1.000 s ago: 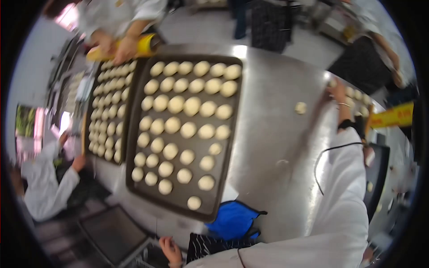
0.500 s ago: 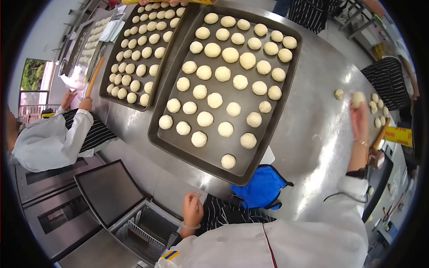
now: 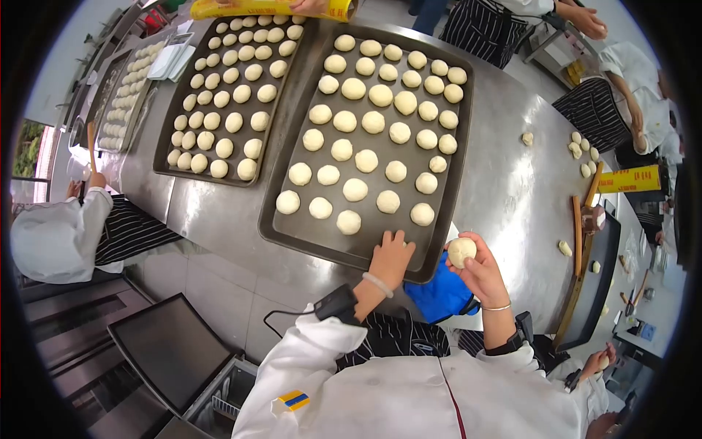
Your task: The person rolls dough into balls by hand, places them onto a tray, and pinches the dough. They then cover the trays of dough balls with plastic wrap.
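Hands first: the left hand (image 3: pixel 391 256) lay flat with its fingers spread on the near rim of the near tray (image 3: pixel 322 245), gripping nothing as far as could be seen. The right hand (image 3: pixel 479 274) was curled around a dough ball (image 3: pixel 461 252), held up just off the tray's near right corner, above a blue cloth (image 3: pixel 439 296).

Judging by how things lay, most of the filling was done. The near tray carried row on row of rounded dough pieces, and only a strip along its near edge, by the left hand, was bare, with room for a few more. The held ball had not been set down. Further out on the steel bench (image 3: pixel 504 197), a few loose dough pieces (image 3: pixel 581 150) and a single piece (image 3: pixel 527 138) lay well apart from the tray, so some work looked to be left. Beside the near tray, the far tray (image 3: pixel 164 139) appeared full.

Much was hard to read. The left palm hid the rim beneath it, so whether it pressed or merely rested could not be told. The blue cloth was partly covered by the tray corner and the right hand. A yellow roll (image 3: pixel 270 9) at the top was cut off by the frame, as was the person holding it. Another person's white sleeve (image 3: pixel 51 241) at the left hid that person's hands.
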A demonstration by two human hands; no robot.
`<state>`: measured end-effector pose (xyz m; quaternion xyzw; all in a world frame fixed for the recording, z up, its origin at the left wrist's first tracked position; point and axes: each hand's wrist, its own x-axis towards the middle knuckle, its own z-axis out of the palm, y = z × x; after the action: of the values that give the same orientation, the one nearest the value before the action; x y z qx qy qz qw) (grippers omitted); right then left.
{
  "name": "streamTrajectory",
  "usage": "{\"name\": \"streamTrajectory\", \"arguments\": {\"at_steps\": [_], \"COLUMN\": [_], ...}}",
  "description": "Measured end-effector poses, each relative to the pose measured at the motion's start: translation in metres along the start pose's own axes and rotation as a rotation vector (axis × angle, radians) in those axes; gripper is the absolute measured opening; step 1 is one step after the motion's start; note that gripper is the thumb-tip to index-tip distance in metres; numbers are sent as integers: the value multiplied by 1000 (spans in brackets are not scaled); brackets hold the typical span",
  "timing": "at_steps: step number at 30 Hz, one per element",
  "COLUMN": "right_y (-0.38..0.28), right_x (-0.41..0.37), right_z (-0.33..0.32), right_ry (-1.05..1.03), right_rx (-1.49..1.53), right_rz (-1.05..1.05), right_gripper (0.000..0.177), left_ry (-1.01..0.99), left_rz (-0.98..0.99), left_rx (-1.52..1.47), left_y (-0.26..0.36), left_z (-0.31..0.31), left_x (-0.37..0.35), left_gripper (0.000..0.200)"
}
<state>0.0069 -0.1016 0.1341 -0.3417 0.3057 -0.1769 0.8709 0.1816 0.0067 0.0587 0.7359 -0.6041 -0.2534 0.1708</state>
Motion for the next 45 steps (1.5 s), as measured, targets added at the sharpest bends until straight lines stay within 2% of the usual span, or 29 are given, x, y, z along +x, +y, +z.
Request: {"name": "streamTrajectory", "arguments": {"at_steps": [5,8,10,13,14,16,17,19,20,22,23,24,27,29,32,34,35,36,37,38,39,40,41,42,43,45], "right_y": [9,6,10,23,32,30,34,46,53,71,76,75,76,65,18,-26,-56,-75,-102,-136,-169,-192,-216,-234,-247,-271], "right_x": [-10,-11,-9,3,8,22,28,42,48,62,65,64,55,44,24,20,14,15,16,13,10,12,14,15,21,33], "right_z": [-2,3,7,13,14,30,36,42,39,25,20,21,18,22,22,-16,-46,-88,-129,-167,-209,-262,-307,-357,-401,-455], "right_ry": [99,130,161,165,165,117,130,159,177,167,131,149,173,191,184,338,396,615,812,943,1017,1080,1158,1219,1306,1503], "right_rx": [-2,-26,-45,-485,-669,-1301,-1300,-1629,-1627,-1946,-2000,-2043,-2005,-1991,-1689,-1664,-1764,-1674,-1514,-1427,-1396,-1442,-1418,-1494,-1414,-1408], "right_rz": [-58,-51,-35,-7,-73,-357,-355,-503,-506,-456,-480,-476,-526,-565,-632,-646,-563,-678,-621,-560,-539,-652,-643,-623,-551,-435], "right_gripper": [46,47,47,46,47,47,47,35,35,16,7,6,7,18,18,17,15,12,12,12,12,11,12,14,23,29], "left_ry": [56,123,244,211,198,149,176,203,215,209,201,140,127,114,121,132,131,121,111,207,275,246,244,248,300,305], "left_rz": [47,0,-2,10,24,19,37,69,68,65,84,45,69,70,94,57,75,39,0,11,100,-2,-73,-91,-69,-138], "left_rx": [-4,-41,3,32,59,54,55,60,57,50,38,-12,-8,11,6,83,83,71,60,86,119,96,95,118,117,129], "left_y": [-11,-17,-28,-43,-46,-43,-43,-41,-39,-40,-42,-47,-41,-30,-13,0,5,10,14,16,34,39,44,44,48,63], "left_z": [10,-2,-11,-7,-3,-6,-8,-11,-12,-14,-12,-5,-11,-18,-30,-36,-38,-39,-38,-32,-46,-42,-39,-35,-33,-37], "left_x": [9,9,13,17,17,16,14,13,11,4,5,6,2,0,-5,-10,-13,-16,-19,-22,-23,-27,-28,-29,-27,-20], "left_gripper": [25,21,22,25,26,30,28,28,30,34,36,50,52,54,54,53,53,52,52,49,41,43,43,43,42,42]}}
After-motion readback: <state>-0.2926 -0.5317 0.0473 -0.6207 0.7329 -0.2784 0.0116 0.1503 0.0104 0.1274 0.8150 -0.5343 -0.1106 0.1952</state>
